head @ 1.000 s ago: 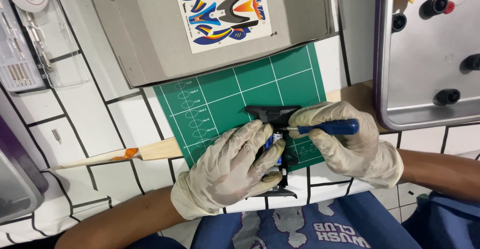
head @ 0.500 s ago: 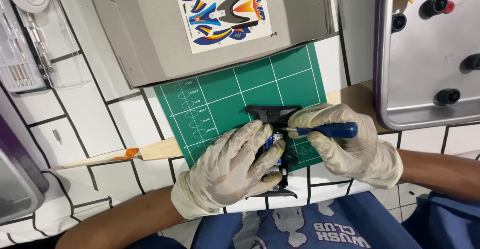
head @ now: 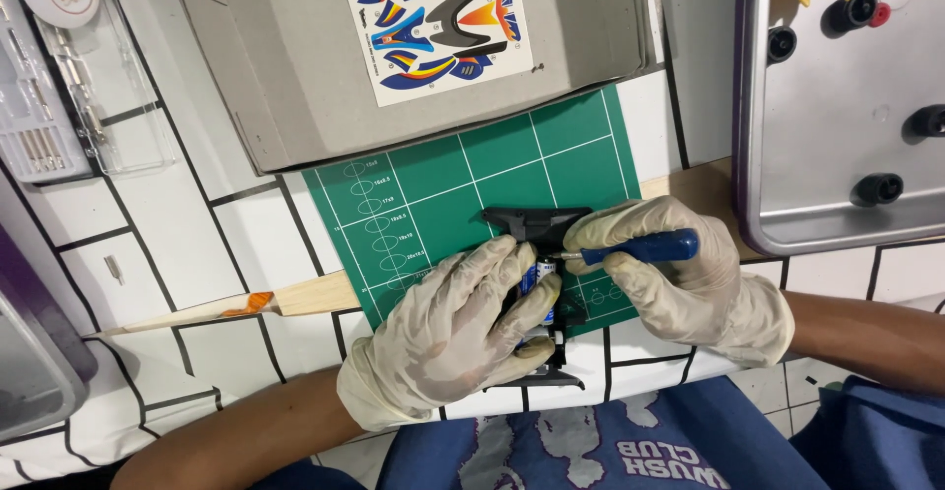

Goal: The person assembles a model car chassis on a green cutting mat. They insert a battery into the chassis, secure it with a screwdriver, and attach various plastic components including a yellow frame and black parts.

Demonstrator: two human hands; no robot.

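Head view: left hand clasps black chassis; right hand grip closed round blue screwdriver.

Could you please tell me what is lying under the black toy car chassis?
The black chassis rests partly on the green cutting mat, its near end over the white tiled tabletop. The left hand covers its left side.

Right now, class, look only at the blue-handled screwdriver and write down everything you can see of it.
The screwdriver has a short, dark blue handle, seemingly plastic, and a thin silvery metal shaft. It lies almost level, handle to the right and tip pointing left. The gloved right hand wraps its handle, fingers curled over it. Its tip meets the small black chassis, which the gloved left hand steadies over the green cutting mat. The tip itself is too small to make out.
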